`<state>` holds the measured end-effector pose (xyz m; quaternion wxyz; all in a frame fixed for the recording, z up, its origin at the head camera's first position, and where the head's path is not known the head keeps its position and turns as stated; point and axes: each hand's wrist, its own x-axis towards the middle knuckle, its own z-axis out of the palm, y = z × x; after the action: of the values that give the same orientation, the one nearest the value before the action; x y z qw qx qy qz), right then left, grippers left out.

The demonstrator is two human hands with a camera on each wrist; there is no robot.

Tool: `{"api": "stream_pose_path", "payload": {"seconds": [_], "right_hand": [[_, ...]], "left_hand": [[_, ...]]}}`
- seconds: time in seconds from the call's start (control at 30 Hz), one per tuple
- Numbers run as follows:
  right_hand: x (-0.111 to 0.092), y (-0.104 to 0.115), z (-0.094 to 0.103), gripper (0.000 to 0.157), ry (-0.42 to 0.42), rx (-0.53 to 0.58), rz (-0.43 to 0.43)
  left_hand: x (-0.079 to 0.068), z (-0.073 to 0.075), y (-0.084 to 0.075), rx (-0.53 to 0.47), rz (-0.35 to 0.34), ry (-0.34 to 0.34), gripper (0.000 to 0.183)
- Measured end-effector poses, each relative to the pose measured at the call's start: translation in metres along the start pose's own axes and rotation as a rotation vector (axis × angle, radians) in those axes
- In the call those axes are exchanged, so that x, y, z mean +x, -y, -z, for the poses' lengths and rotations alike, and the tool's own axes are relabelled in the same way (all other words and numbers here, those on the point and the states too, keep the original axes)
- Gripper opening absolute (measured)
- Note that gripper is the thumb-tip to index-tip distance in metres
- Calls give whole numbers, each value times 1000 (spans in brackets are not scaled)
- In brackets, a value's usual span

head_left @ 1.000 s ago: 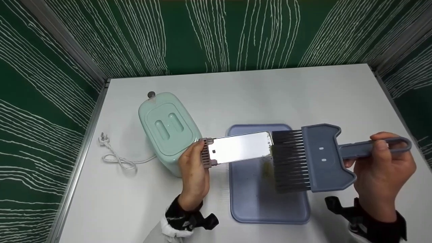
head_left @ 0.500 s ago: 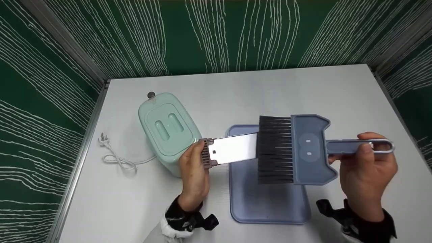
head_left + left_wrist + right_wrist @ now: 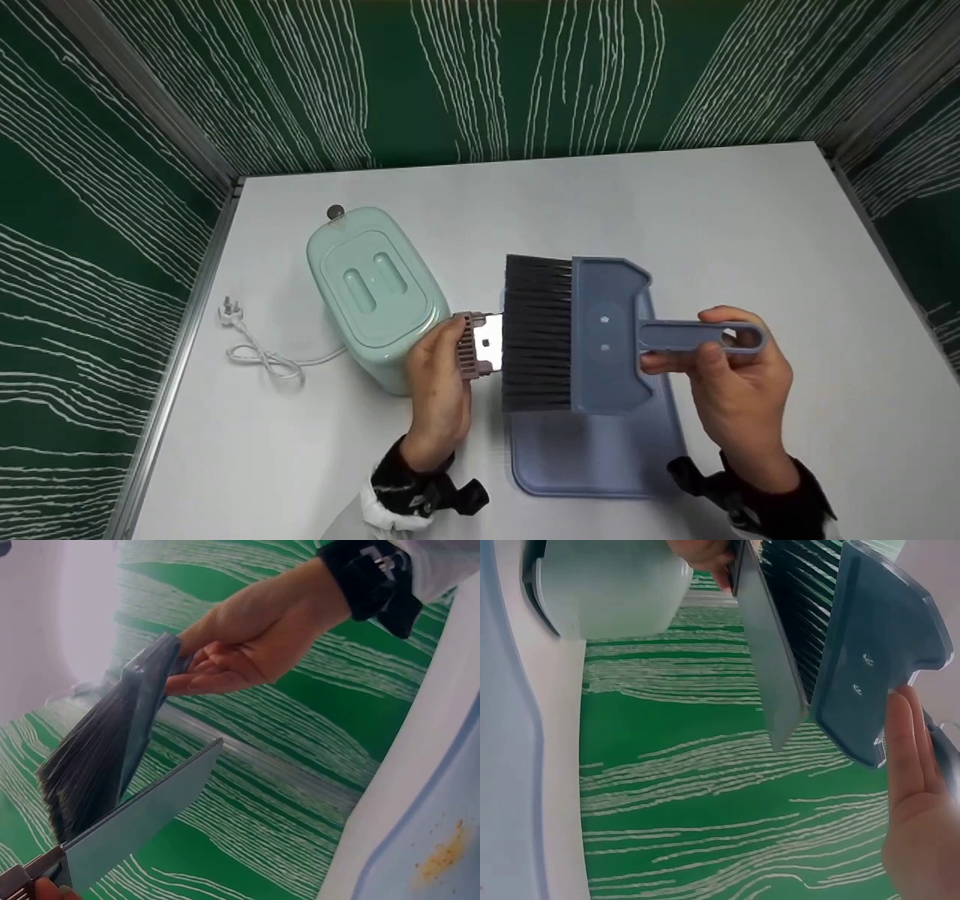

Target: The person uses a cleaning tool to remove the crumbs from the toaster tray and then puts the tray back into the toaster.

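My left hand [image 3: 436, 394] pinches the slotted brown end of a narrow shiny metal crumb tray [image 3: 490, 343], held above the table. In my right hand [image 3: 739, 397] is the handle of a wide blue-grey brush [image 3: 611, 337] with black bristles. From the head view, the bristles cover most of the crumb tray. The left wrist view shows the bristle tips against the metal plate [image 3: 150, 817] near its slotted end. Beneath both lies a blue-grey rectangular tray [image 3: 592, 465], with yellowish crumbs [image 3: 442, 859] on it.
A mint-green toaster [image 3: 379, 292] with a lid stands left of my left hand. Its white cord and plug [image 3: 247, 334] lie on the white table [image 3: 712, 217]. Green walls [image 3: 525, 82] with white lines enclose the back and sides.
My right hand has moved left with the brush, carrying the bristles along the crumb tray towards its slotted end. The left hand has hardly moved.
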<state>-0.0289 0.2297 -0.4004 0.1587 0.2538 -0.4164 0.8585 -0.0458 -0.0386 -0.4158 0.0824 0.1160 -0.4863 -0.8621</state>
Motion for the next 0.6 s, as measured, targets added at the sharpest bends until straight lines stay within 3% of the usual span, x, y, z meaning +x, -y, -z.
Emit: {"api": "stream_pose_path", "payload": {"seconds": [0.3,0.6], "right_hand": [[-4,-3,1,30,11,-154,-61],[-5,1,3,31,20,-336,-52]], "left_hand": [[-1,-1,1,25,24,33,26],[-2,-1,1,21,41,57,26]]}}
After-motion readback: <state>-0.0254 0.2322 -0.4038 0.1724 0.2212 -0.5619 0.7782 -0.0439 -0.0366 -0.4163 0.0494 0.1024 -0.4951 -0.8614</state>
